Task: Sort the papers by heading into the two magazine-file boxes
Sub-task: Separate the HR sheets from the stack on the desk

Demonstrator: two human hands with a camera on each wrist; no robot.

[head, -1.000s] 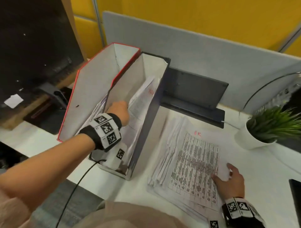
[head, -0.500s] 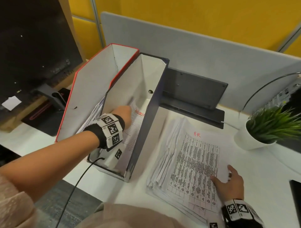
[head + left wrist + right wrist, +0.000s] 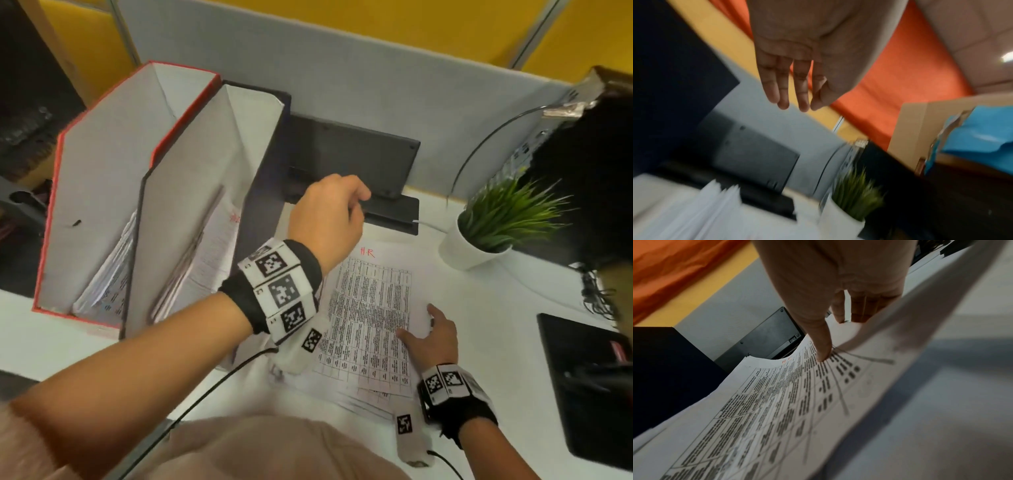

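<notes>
Open from above: both file boxes (image 3: pixel 191 192). Blocked behind the paper stack (image 3: pixel 370 318) by a dark stand (image 3: pixel 352 161), at right by a potted plant (image 3: pixel 496 222).

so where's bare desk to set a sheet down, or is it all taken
Bare white desk lies between the paper stack, the potted plant and the black tray. A thinner strip runs in front of the red file box. Around the dark file box and the stack it is crowded.
</notes>
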